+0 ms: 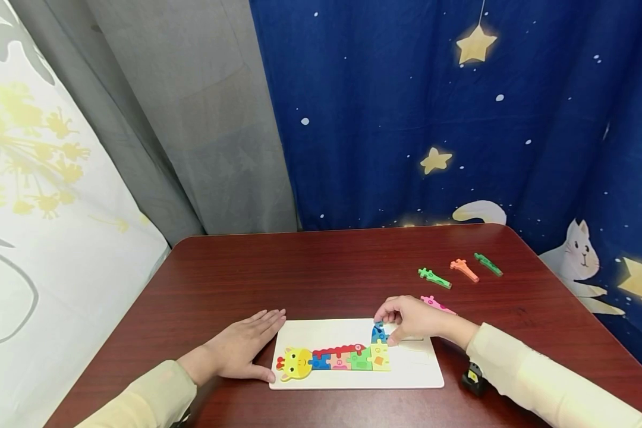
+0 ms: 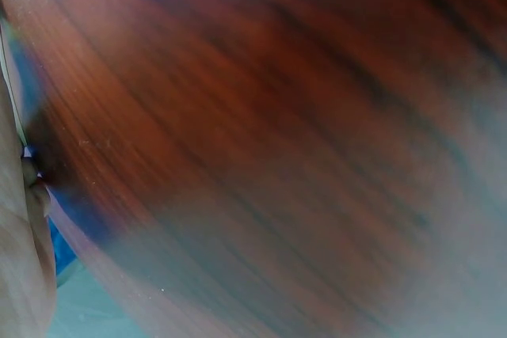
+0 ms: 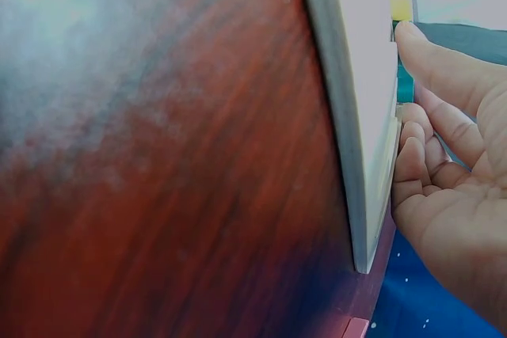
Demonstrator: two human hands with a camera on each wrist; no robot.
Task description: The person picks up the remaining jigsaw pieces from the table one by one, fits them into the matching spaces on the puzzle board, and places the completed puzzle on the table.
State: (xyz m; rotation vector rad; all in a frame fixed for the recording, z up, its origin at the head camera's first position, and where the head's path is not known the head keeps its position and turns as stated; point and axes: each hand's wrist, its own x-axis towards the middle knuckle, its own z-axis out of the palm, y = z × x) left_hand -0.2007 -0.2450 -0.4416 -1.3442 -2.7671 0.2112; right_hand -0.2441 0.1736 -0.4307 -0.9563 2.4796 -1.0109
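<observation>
A white puzzle board (image 1: 417, 371) lies on the table with a giraffe built from coloured pieces. The yellow giraffe head (image 1: 298, 363) sits at its left end, and a row of numbered pieces runs right to a yellow piece (image 1: 379, 356). My right hand (image 1: 414, 319) pinches a blue puzzle piece (image 1: 378, 334) between thumb and fingers, just above the yellow one. In the right wrist view, part of that piece shows teal between the fingertips. My left hand (image 1: 246, 348) rests with straight fingers along the board's left edge, its thumb touching the corner.
Beyond the board lie a light green piece (image 1: 435, 278), an orange piece (image 1: 464, 270) and a dark green piece (image 1: 488, 264). A pink piece (image 1: 437, 305) is partly hidden behind the right hand. Blue and grey curtains hang behind the brown table (image 1: 321, 267).
</observation>
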